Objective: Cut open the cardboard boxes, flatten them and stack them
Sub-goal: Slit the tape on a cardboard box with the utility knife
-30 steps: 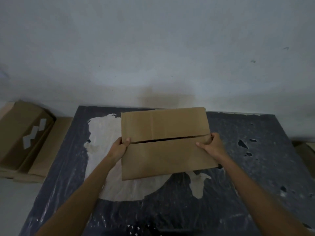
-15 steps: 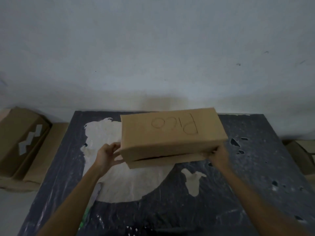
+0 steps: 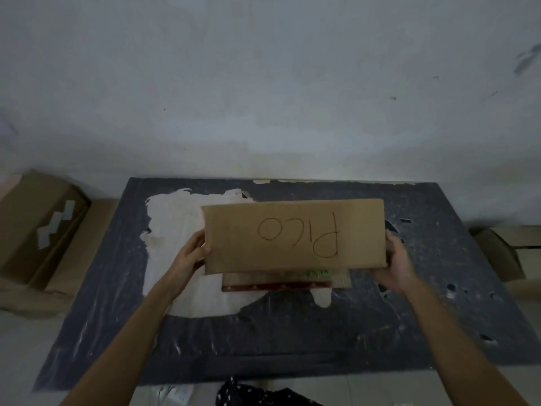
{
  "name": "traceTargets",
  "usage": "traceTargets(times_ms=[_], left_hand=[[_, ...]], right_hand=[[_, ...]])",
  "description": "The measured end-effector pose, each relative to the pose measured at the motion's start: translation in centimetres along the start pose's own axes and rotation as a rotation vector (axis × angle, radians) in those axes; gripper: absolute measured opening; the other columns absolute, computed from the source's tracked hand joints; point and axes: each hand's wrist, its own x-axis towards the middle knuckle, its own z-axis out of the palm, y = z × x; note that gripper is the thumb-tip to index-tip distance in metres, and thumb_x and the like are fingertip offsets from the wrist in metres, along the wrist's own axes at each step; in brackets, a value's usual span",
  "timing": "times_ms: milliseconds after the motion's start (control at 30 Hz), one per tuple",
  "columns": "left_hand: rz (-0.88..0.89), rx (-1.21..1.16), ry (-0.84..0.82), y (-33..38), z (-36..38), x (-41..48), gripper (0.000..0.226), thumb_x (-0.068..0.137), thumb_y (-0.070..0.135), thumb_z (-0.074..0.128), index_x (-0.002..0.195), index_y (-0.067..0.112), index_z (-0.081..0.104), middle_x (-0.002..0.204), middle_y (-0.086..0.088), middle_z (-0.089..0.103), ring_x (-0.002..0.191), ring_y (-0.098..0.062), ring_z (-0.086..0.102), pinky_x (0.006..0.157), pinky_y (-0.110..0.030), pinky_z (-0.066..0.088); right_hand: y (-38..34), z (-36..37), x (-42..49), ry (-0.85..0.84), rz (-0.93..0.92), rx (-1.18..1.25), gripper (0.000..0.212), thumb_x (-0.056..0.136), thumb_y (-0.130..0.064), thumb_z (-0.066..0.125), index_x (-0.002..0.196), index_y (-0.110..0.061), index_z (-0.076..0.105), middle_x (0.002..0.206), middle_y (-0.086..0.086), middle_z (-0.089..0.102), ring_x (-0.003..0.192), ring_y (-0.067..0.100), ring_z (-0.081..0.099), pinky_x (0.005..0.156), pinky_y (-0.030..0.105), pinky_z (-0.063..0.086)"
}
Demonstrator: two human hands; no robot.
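You hold the long brown cardboard box [image 3: 292, 235] over the middle of the dark, scuffed counter [image 3: 439, 303], toward its far edge, with the broad face up and a handwritten word [image 3: 298, 238] on it reading upside down to you. Your left hand [image 3: 191, 253] grips the box's left end, fingers [image 3: 202, 244] curled round the edge. Your right hand [image 3: 396, 259] clasps the right end. Most of its fingers are hidden behind the cardboard, but the hand wraps the corner. Under the box's near edge a flat red-edged piece [image 3: 281, 284] with some green on it shows. You cannot tell whether it is a loose flap of this box or a separate thing, nor whether the box rests on it. A large pale worn patch [image 3: 175, 224] spreads across the counter's left half beneath your left hand. Taped brown cartons [image 3: 35, 218] sit beyond the counter's left edge, and more cardboard [image 3: 497, 253] beyond the right edge. Step in hand, as judged: turning and inspecting the box to find a seam, before or during opening. No blade is in view. The next move calls for setting the box down steady, seam up, then freeing one hand for the cutter. Watch the loose piece underneath, which may slide.
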Motion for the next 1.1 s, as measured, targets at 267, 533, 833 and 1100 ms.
traceTargets(times_ms=[267, 533, 833, 1100], left_hand=[[-0.09, 0.353, 0.148, -3.8, 1.3, -4.0, 0.041, 0.083, -0.016, 0.055, 0.11, 0.014, 0.045, 0.097, 0.004, 0.057, 0.102, -0.03, 0.061, 0.061, -0.015, 0.05], [-0.241, 0.487, 0.092, -8.5, 1.1, -5.8, 0.051, 0.084, 0.007, 0.053, 0.133, 0.01, 0.04, 0.112, -0.005, 0.054, 0.112, -0.034, 0.054, 0.084, -0.04, 0.048], [-0.233, 0.841, 0.412, -10.6, -3.4, -5.7, 0.053, 0.083, -0.007, 0.05, 0.133, 0.011, 0.051, 0.139, -0.014, 0.045, 0.125, -0.034, 0.043, 0.102, -0.045, 0.041], [-0.499, 1.008, 0.396, -13.9, -5.7, -6.7, 0.041, 0.093, 0.008, 0.048, 0.133, 0.009, 0.041, 0.137, -0.017, 0.035, 0.129, -0.037, 0.034, 0.102, -0.051, 0.041]], right_hand=[[5.5, -0.8, -0.9, 0.236, 0.198, -0.205, 0.043, 0.103, -0.035, 0.035, 0.109, -0.003, 0.064, 0.103, 0.017, 0.062, 0.082, 0.026, 0.059, 0.073, 0.039, 0.047], [8.3, 1.0, -0.8, 0.243, 0.135, -0.693, 0.074, 0.076, -0.06, 0.067, 0.133, -0.015, 0.051, 0.128, 0.008, 0.057, 0.115, 0.03, 0.056, 0.098, 0.039, 0.044], [9.9, 7.8, 0.9, 0.036, -0.532, -1.408, 0.072, 0.088, -0.025, 0.065, 0.149, -0.01, 0.03, 0.156, 0.014, 0.024, 0.143, 0.031, 0.023, 0.115, 0.044, 0.027], [13.4, 11.6, 1.2, -0.115, -0.696, -1.551, 0.057, 0.079, -0.032, 0.043, 0.124, -0.001, 0.06, 0.137, 0.025, 0.048, 0.128, 0.046, 0.044, 0.104, 0.06, 0.037]])
